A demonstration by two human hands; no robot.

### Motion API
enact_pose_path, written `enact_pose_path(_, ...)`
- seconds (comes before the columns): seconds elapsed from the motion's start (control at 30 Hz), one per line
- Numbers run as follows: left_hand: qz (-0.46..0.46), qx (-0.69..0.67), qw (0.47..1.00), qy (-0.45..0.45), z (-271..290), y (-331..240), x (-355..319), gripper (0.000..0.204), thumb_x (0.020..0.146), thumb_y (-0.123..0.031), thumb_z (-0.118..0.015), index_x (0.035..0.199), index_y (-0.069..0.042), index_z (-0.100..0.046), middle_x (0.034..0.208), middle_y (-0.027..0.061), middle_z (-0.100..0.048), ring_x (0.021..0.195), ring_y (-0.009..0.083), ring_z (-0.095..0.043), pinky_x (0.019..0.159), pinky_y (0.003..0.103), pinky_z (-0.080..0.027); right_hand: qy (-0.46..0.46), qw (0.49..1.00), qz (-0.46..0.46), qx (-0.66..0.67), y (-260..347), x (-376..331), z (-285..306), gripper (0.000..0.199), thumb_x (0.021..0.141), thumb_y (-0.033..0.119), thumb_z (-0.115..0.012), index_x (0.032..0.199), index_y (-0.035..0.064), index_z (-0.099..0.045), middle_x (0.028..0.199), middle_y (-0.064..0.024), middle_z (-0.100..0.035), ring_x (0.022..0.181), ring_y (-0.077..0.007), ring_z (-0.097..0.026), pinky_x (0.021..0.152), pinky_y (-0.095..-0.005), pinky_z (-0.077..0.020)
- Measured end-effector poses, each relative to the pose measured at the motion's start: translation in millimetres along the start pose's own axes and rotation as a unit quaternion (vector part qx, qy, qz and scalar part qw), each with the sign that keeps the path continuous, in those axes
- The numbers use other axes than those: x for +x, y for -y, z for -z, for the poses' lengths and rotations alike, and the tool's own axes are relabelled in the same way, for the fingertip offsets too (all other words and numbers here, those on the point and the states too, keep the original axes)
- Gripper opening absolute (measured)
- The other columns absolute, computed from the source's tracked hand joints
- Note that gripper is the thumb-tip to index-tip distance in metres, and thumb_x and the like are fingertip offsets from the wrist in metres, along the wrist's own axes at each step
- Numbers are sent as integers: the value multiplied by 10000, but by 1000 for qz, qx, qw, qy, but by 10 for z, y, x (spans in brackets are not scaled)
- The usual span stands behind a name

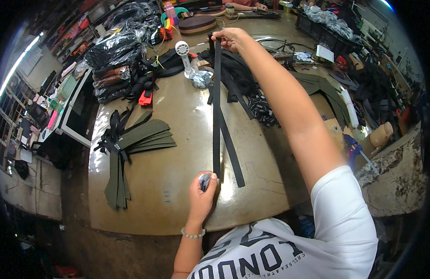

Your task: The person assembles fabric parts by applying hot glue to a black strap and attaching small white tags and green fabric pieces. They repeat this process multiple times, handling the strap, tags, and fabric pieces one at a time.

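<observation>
A long black webbing strap (217, 107) is stretched between my hands over the table. At the near side, my left hand (202, 195) is closed on its lower end. A small grey-and-white piece (204, 182), too small to name, also sits in that hand. My right hand (231, 39) reaches far across the table with its fingers pinched on the strap's upper part. Another black length (231, 156) slants down beside the strap, its end on the tabletop; I cannot tell whether both are one piece.
Olive-green straps (145, 136) lie fanned at the left of the table (177, 218). A small white fan (183, 49) stands farther back. Black straps (238, 76) and small black buckles (261, 110) are heaped right of the strap. Plastic-wrapped bundles (115, 56) are stacked back left.
</observation>
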State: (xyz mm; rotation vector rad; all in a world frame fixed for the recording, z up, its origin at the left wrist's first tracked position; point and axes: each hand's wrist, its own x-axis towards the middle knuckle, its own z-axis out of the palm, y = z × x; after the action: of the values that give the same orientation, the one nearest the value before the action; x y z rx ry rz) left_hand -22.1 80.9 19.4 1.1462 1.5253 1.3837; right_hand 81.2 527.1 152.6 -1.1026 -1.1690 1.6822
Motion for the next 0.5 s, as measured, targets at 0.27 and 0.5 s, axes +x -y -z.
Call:
enact_pose_path(0.27,65,100,993,12,92,-14,-600,146,896,-103,-672,866,26,-612,697,81,-584,633,117,-491,589,284,-428,-105,906,210,-352,-551,-389,251,204,801,143,-692,971,47,-751,858,-117,-748,651,-193,-695,653,-324,-572)
enact_pose_path(0.5,88,164,982,-1,365,91,-654,209,896,-165,-707,849,36,-667,669,57,-636,628,73,-519,582,269,-443,176,672,287,-660,-1702,-1964,-102,270,910,205,-614,1095,19,-678,1119,-224,-656,1011,-370,-642,901,-445,-514)
